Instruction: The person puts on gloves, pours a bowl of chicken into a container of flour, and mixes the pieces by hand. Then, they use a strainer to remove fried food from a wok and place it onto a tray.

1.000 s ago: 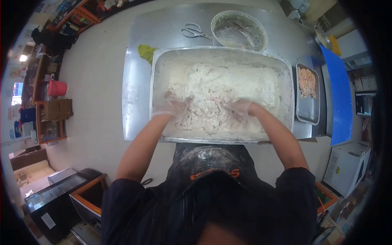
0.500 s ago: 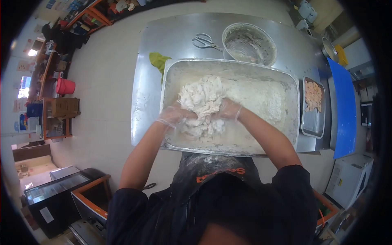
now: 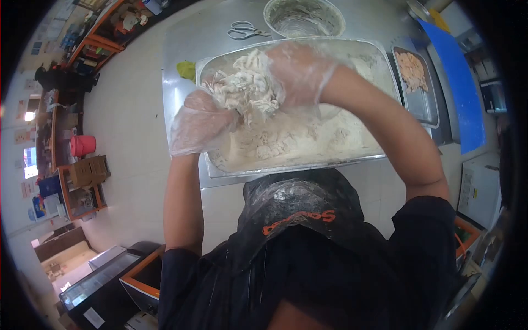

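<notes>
Flour-coated pieces [image 3: 247,88], bunched in a loose clump, are held up between my two hands over a large metal tray [image 3: 297,168]. My left hand [image 3: 201,124], in a clear plastic glove, closes on the clump's left side. On the other side my right hand [image 3: 301,77], gloved too and smeared by motion, presses against the clump; its fingertips are partly hidden. White flour [image 3: 313,137] covers the tray's bottom, with small crumbs in it.
Behind the tray are scissors [image 3: 246,31] and a flour-smeared metal bowl [image 3: 336,27]. A green cloth [image 3: 186,70] lies at the left. A smaller tray [image 3: 422,109] holding pinkish raw pieces [image 3: 411,71] stands right, beside a blue board [image 3: 456,93].
Both hands have raised the coated pieces from the flour, bringing them up toward the camera. My view has shifted, so the table sits higher in it.
</notes>
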The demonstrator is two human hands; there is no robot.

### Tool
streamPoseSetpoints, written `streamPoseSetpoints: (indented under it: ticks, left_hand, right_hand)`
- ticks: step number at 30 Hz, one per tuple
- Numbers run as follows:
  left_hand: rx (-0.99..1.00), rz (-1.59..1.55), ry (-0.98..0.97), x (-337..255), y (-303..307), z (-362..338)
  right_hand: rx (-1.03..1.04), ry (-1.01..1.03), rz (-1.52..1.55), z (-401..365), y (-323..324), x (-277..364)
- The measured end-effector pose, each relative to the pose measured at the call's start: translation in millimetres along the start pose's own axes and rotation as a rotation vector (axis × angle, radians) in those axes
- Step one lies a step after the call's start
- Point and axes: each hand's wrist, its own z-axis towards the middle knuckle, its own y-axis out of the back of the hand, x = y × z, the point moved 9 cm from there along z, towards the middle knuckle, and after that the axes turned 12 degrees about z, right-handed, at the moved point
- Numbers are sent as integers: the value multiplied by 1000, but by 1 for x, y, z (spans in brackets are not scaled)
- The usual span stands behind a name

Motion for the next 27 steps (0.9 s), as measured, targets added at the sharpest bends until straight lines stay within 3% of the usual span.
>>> streamPoseSetpoints:
  ticks: [4,6,9,12,13,15,16,18,21,24,27]
  left_hand:
    - [-151,66,-47,-18,15,-4]
    - [-167,114,-28,-16,10,5]
    - [-251,46,-250,-42,24,-17]
    - [-287,-121,-75,-22,26,-2]
    - [-259,-310,-99,-17,23,1]
    - [-202,-690,-148,-11,17,7]
    - [-217,-695,-278,-24,19,2]
    - [-255,-699,-540,-53,25,-14]
    - [-203,-675,-522,-45,-4,11]
    - [-20,-765,-205,-17,-25,23]
    - [-103,-243,-28,1,-25,28]
  right_hand:
    - [114,-131,-157,-8,7,11]
    - [98,-78,-145,-3,6,11]
    - [82,-76,-200,2,10,8]
    - [5,-138,-160,2,18,7]
    - [-31,-164,-124,0,19,4]
    - [53,-24,-43,0,12,6]
    - [97,47,-3,-1,9,9]
    - [-9,14,84,10,10,2]
    - [-64,114,157,10,20,9]
    - [-89,212,302,-1,27,9]
    - [-145,180,294,-9,34,1]
